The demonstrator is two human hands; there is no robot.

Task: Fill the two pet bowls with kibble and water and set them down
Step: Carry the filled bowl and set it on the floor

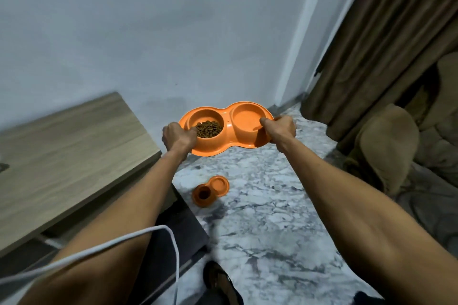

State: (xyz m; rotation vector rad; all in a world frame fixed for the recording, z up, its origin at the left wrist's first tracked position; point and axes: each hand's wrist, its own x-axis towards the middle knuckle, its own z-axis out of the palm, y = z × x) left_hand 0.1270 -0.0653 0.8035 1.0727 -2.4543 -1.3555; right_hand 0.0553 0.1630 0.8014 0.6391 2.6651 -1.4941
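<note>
Both arms stretched fwd, held up above the marble floor [262,225]. Left hand [179,136] grips the left end of the orange double bowl [226,122], right hand [281,129] grips the right end, thumb over the rim. Left cup holds kibble [209,129]; right cup prob. water, hard to tell. Below on the floor, a 2nd orange double bowl [210,190], w/ dark contents in one cup.

An orange double pet bowl [226,129], two round wells joined in one moulded tray, is held level in the air above the marbled floor. Its left well holds brown kibble [209,128]; whether its right well [247,120] holds water cannot be told. A second orange double bowl [210,190] sits on the floor below.
</note>
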